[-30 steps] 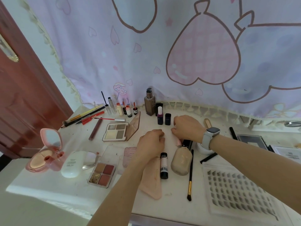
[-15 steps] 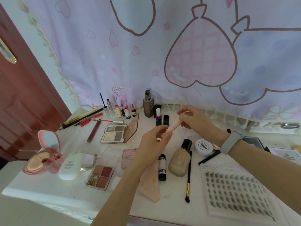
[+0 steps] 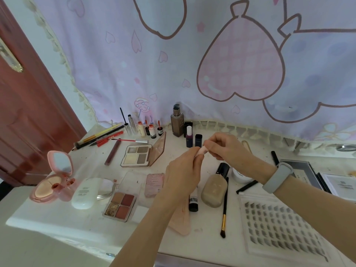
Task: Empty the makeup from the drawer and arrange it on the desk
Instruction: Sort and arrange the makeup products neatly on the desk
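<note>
Above the white desk (image 3: pixel 57 224), a small pale-pink tube (image 3: pixel 202 151) pinched at both ends: left hand (image 3: pixel 183 176) curled round the lower end, right hand (image 3: pixel 227 149) gripping the upper end with thumb and fingertips. Held level and clear of the clutter, probably for capping, twisting or checking before placement; which of these, impossible to tell.

Landmark: the tall brown pump bottle (image 3: pixel 177 122), glassy and square-sided, upright against the curtain (image 3: pixel 231 64). Just right of the bottle, a purple vial (image 3: pixel 189 136) and a dark capped stick (image 3: pixel 198 140), both standing, seemingly a row of uprights along the back. Left of the bottle, several small vials and wands, also upright. Further left, pencils (image 3: pixel 100 136) lying in a bundle. In front of the bottle and to its left, an open neutral eyeshadow palette (image 3: pixel 140 155), lid tilted back, pans matte. Well in front, a flat beige foundation bottle (image 3: pixel 213 189) lying down with black cap, a slim gold-ferruled brush (image 3: pixel 224 211) beside it, and a clear four-pan palette (image 3: pixel 120 207) with glittery and reddish shades. Far left of the bottle, a glossy pink compact (image 3: pixel 55 178), mirror raised, and a smooth white oval case (image 3: pixel 84 193). Far right, a clear tray of false lashes (image 3: pixel 279 226).

No drawer in view. Arrangement apparently well along, grouped loosely by shape.
</note>
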Demonstrator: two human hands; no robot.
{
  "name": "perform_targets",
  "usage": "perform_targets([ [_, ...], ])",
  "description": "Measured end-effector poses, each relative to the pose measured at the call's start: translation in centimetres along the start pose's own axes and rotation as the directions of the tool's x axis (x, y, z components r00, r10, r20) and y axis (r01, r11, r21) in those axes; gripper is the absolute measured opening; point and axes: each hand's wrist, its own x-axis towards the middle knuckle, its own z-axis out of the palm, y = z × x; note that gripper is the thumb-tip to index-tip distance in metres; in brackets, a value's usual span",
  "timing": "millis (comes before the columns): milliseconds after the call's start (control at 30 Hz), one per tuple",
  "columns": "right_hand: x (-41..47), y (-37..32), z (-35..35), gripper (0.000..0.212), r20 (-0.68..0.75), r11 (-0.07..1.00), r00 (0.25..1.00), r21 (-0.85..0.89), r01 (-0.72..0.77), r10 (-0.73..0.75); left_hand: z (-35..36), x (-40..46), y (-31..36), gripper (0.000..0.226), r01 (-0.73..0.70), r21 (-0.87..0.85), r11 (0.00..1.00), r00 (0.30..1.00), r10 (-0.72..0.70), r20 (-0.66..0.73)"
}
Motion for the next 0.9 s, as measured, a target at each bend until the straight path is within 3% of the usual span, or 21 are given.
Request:
perform_targets([
  [433,-0.1,0.7,0.0,0.015,0.05,0.992,0.999,-0.126,0.021,-0.015,-0.2,0.2,-0.6,0.029,0.041,-0.083,0.996,0.994,-0.032,0.105],
  [700,-0.2,-0.6,-1.1,0.009,0.09,0.988,0.991,-0.109,0.112,-0.102,-1.0,0.5,-0.4,0.032,0.061,-0.176,0.983,0.991,-0.039,0.127],
  [800,0.2,-0.7,-2.0,0.007,0.073,0.991,0.995,-0.108,0.074,-0.067,-1.1,0.8,-0.4,0.042,0.159,-0.201,0.967,0.972,-0.117,0.205],
  [900,0.6,0.2,-2.7,0.01,-0.018,0.997,1.0,-0.077,0.003,-0.005,-1.1,0.6,-1.0,0.035,0.278,-0.251,0.927,0.942,-0.211,0.263],
])
